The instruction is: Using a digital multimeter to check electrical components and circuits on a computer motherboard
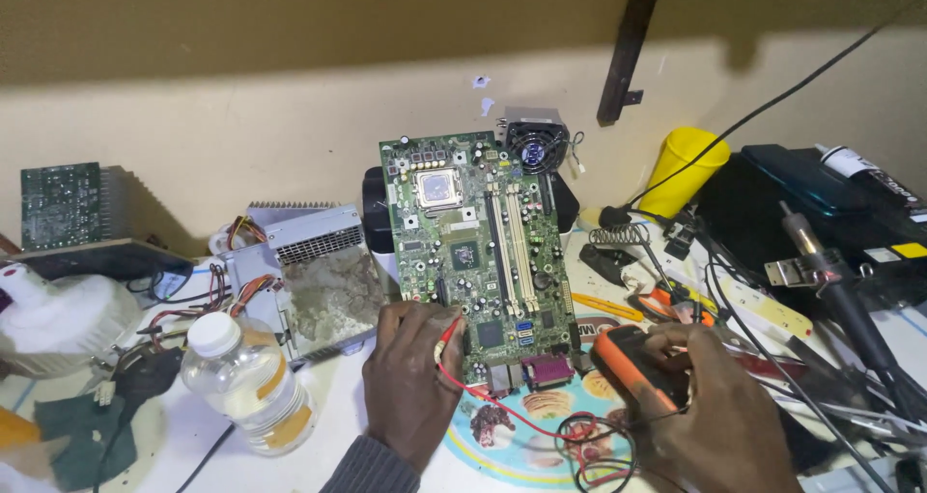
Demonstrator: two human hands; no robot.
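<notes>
A green computer motherboard (478, 247) lies in the middle of the bench, with a silver processor socket near its far end. My left hand (410, 382) grips a red test probe (447, 337) whose tip touches the board's near left edge. A red lead (502, 411) runs from the probe across the bench. My right hand (719, 406) rests on an orange and black multimeter (632, 363) just right of the board, fingers on its face.
A plastic bottle (246, 377) with a white cap stands at the left. Behind it sits a dusty open power supply (309, 276). A yellow cup (681, 169), a small fan (533, 145), a soldering iron (835, 281) and tangled cables crowd the right.
</notes>
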